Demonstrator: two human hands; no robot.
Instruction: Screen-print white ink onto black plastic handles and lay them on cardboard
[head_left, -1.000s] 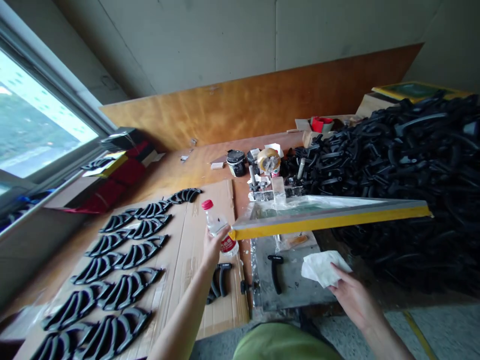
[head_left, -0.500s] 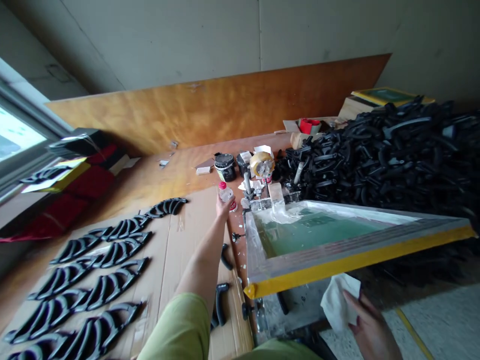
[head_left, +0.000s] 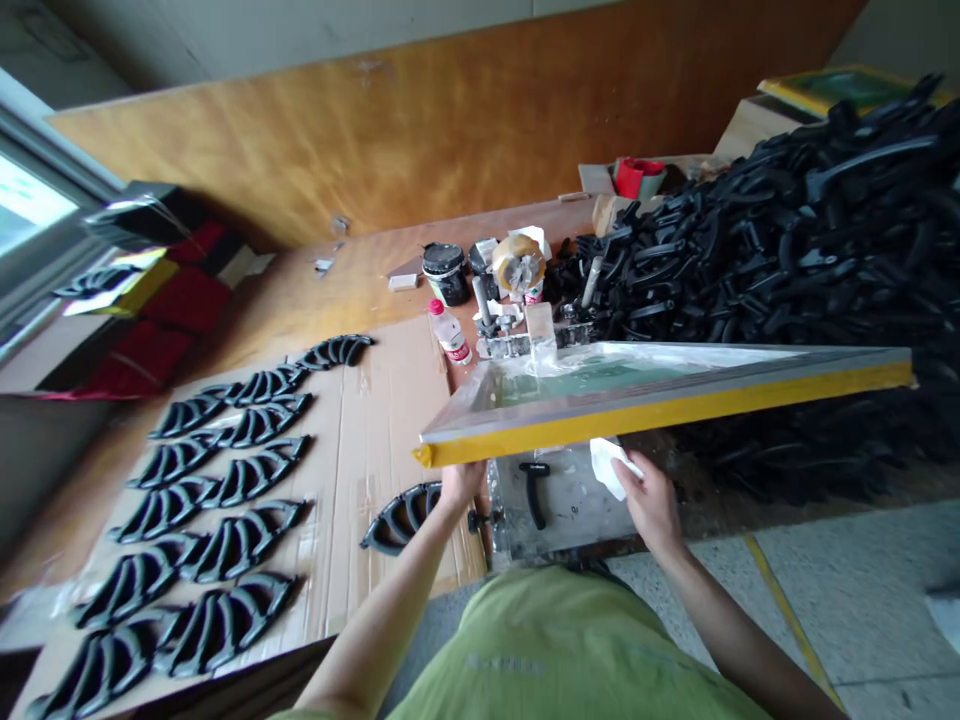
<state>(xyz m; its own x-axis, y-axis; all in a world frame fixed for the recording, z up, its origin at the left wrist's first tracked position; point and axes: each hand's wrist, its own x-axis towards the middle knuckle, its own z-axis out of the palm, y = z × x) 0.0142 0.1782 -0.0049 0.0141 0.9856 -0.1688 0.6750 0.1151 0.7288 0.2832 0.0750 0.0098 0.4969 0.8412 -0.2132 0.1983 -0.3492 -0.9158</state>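
Note:
A hinged printing screen frame [head_left: 675, 408] with a yellow-taped front edge stands tilted up over a grey metal base plate [head_left: 577, 510]. My left hand [head_left: 460, 483] reaches up to the frame's near left corner and its fingers curl on it, partly hidden by the frame. My right hand [head_left: 654, 503] is closed on a white cloth [head_left: 609, 466] just under the frame's front edge. A black handle part [head_left: 534, 490] lies on the plate. A small clear bottle with a red cap [head_left: 450, 333] stands on the table beyond the frame's left side.
Rows of black curved parts [head_left: 225, 470] lie on cardboard [head_left: 375, 440] at the left, with one more part [head_left: 401, 515] by my left hand. A big heap of black parts [head_left: 787, 230] fills the right. Ink pots [head_left: 448, 272] and a tape roll [head_left: 517, 265] stand behind the frame.
My left hand set the bottle down by the pots and came back to the frame's corner. My right hand moved the cloth up under the frame. The view tilted down.

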